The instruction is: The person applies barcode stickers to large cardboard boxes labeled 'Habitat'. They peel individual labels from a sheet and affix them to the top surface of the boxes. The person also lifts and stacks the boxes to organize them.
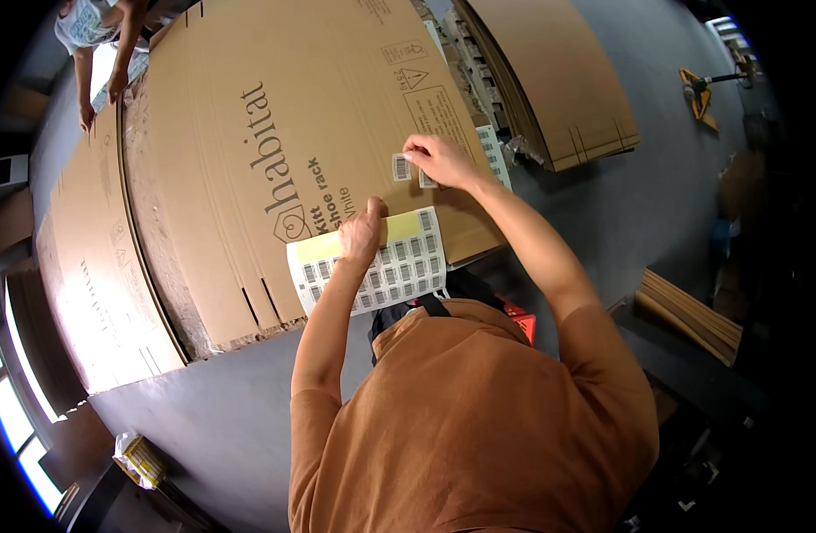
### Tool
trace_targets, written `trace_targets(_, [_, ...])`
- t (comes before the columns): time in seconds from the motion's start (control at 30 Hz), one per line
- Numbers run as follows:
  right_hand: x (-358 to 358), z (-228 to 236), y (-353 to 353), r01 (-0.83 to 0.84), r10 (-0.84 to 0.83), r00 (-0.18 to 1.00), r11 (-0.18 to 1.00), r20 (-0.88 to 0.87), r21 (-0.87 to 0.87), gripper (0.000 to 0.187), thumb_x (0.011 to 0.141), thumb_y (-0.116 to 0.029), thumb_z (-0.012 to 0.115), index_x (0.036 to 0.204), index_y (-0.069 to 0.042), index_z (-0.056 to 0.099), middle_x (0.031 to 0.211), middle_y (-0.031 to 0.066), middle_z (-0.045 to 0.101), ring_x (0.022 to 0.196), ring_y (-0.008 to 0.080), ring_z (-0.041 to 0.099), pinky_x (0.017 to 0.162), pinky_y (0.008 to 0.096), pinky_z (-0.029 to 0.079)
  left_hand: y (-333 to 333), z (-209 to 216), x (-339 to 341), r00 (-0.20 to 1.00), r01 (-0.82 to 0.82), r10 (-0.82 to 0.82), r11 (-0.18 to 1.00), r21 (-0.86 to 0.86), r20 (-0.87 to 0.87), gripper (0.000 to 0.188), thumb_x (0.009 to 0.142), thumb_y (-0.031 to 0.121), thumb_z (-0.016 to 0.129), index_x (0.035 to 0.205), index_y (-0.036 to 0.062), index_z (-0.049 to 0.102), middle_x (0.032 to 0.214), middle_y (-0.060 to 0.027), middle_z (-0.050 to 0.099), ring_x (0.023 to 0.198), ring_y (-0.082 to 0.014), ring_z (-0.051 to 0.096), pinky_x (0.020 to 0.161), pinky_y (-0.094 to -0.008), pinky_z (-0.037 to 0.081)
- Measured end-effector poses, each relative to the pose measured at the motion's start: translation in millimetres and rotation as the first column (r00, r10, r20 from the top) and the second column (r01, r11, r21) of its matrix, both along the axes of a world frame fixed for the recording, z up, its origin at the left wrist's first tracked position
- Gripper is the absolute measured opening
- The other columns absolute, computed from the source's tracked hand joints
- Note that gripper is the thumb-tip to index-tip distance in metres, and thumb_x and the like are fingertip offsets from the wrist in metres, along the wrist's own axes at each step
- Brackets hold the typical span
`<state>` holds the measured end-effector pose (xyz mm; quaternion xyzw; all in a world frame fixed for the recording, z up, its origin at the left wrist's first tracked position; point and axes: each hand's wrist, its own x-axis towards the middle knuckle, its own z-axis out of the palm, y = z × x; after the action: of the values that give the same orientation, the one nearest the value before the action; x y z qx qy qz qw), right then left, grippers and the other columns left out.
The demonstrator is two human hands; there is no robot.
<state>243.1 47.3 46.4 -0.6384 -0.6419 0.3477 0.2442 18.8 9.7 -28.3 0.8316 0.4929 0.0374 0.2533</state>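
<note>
A flattened brown cardboard box [221, 178] with dark printing lies on top of the stack in front of me. Over its near edge is a sheet of barcode labels [399, 271], with a yellow strip where labels are gone. My left hand [362, 233] is closed on this sheet, fingers curled near its upper edge. My right hand [442, 162] pinches the top corner of a small white barcode label [401, 167] at the cardboard's right side; whether the label is stuck down I cannot tell. Another small label [427, 178] shows just below that hand, partly covered.
Another cardboard stack [550, 80] stands at the far right, and a second flat box pile [106, 266] lies left. A person [93, 35] reaches over the left pile from the far side. A yellow pallet jack [699, 98] stands far right; cardboard pieces [689, 315] lie at right.
</note>
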Motion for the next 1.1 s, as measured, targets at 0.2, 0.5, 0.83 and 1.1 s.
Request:
trace_targets(0.2, [16,-77,30,-0.177,0.181,0.983,0.981,0.043,-0.078,0.016,0.087,-0.017,0.059,0.092,-0.002,0.065,0.080,0.0138,0.067,0.074,0.0275,0.063,0.066,0.0388,0.048,0,-1,13,0.994,0.082,-0.086,0.994,0.069,0.063,0.034,0.091,0.015,0.049,0.125,0.0191,0.046,0.085,-0.0119,0.066,0.072,-0.0340,0.067,0.061,-0.0450,0.055])
trace_targets(0.5, [7,-76,32,-0.124,0.138,0.988,0.976,0.070,-0.181,0.018,0.085,-0.020,0.062,0.091,-0.004,0.066,0.078,0.0125,0.067,0.074,0.0284,0.064,0.067,0.0396,0.049,13,5,39,0.981,0.059,-0.072,0.995,-0.077,-0.180,0.055,0.093,0.047,0.053,0.143,0.0338,0.036,0.083,-0.0138,0.067,0.076,-0.0322,0.068,0.064,-0.0465,0.055])
trace_targets(0.83, [-8,-54,25,0.102,-0.197,0.835,0.973,0.514,0.207,0.049,0.074,-0.022,0.078,0.116,-0.009,0.056,0.088,0.0113,0.067,0.081,0.0298,0.064,0.070,0.0446,0.047,2,5,36,0.982,0.093,-0.100,0.994,-0.054,-0.161,0.052,0.093,0.041,0.055,0.141,0.0300,0.040,0.081,-0.0147,0.067,0.074,-0.0341,0.068,0.063,-0.0477,0.055])
trace_targets(1.1, [-39,-23,-87,0.450,-0.625,0.548,0.781,-0.557,-0.434,0.059,0.081,-0.002,0.071,0.136,-0.008,0.049,0.091,0.0056,0.064,0.079,0.0096,0.058,0.060,0.0218,0.045,-94,-10,-67,0.991,0.100,-0.090,0.990,0.103,-0.094,0.047,0.093,0.026,0.054,0.138,0.0222,0.044,0.076,-0.0096,0.064,0.060,-0.0318,0.065,0.052,-0.0448,0.054])
